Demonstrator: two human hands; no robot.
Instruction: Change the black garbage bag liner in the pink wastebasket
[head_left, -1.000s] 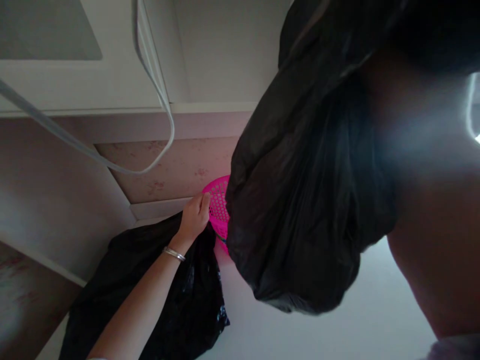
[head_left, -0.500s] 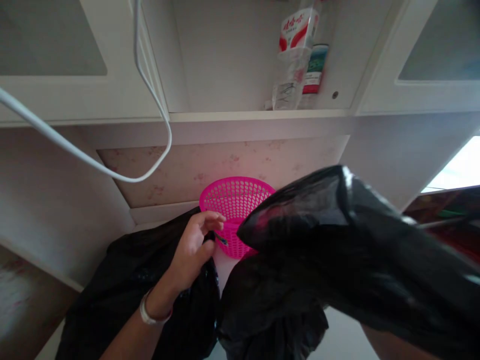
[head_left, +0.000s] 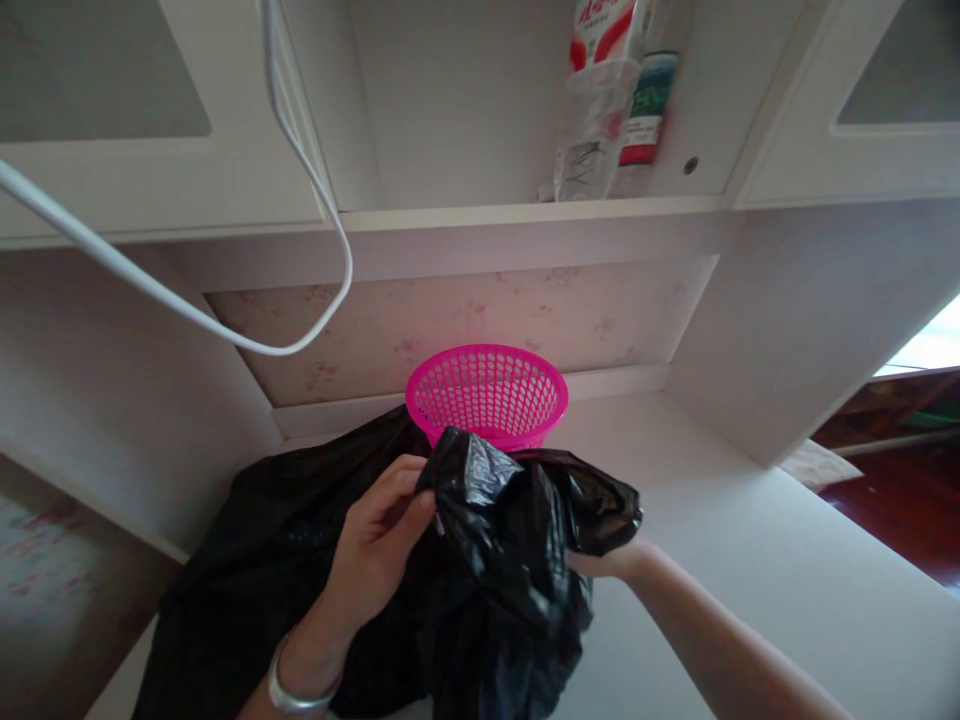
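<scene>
My left hand [head_left: 379, 545], with a silvery bangle at the wrist, pinches the left edge of a crumpled black plastic bag [head_left: 517, 550] between thumb and fingers. On its other side, my right hand [head_left: 613, 562] grips the same bag, most of its fingers hidden behind the folds. The bag hangs down in front of a pink mesh basket [head_left: 487, 395] and hides the basket's lower part. A second spread of black plastic [head_left: 292, 520] lies at the left, beneath my left forearm; whether it joins the held bag I cannot tell.
The basket stands on a white surface [head_left: 712, 500] against a flowered back panel [head_left: 465, 310]. Above is a cabinet shelf with a clear bottle [head_left: 596, 120] and another bottle [head_left: 646, 110]. A white cable [head_left: 225, 345] dangles in a loop at the upper left.
My right hand has come in from the right, and the bag, stretched far to the right before, is now gathered between both hands. My left hand has closed on its edge.
</scene>
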